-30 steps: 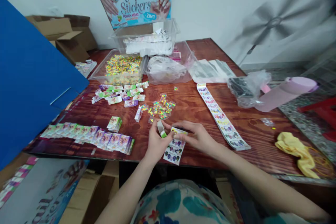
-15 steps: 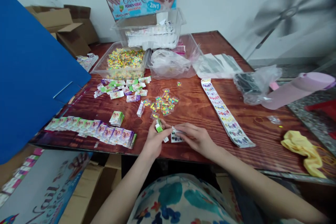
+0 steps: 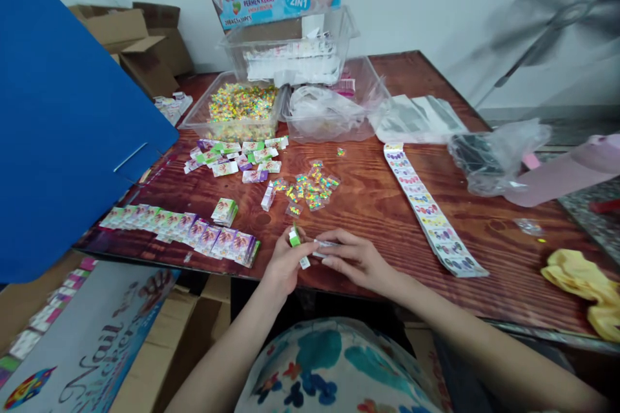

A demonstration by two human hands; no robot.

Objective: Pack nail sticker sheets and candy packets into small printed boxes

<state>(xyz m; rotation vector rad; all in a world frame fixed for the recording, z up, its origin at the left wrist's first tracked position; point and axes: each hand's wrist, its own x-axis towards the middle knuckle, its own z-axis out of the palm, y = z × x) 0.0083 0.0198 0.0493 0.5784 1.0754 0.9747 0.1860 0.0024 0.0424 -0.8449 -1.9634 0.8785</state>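
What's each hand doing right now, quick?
Left hand: closed, holding a small green-and-white box.
Right hand: closed, pinching a small pale sheet beside the left thumb.

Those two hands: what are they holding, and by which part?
The left hand holds a green-and-white box around its middle. The right hand holds a white slip; fingers hide exactly where.

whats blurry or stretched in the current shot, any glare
Head view: fan blades smeared; same view, pink bottle seems stretched near the right edge, clear bag catches pale highlights; also head view, paper in the right hand too soft to read
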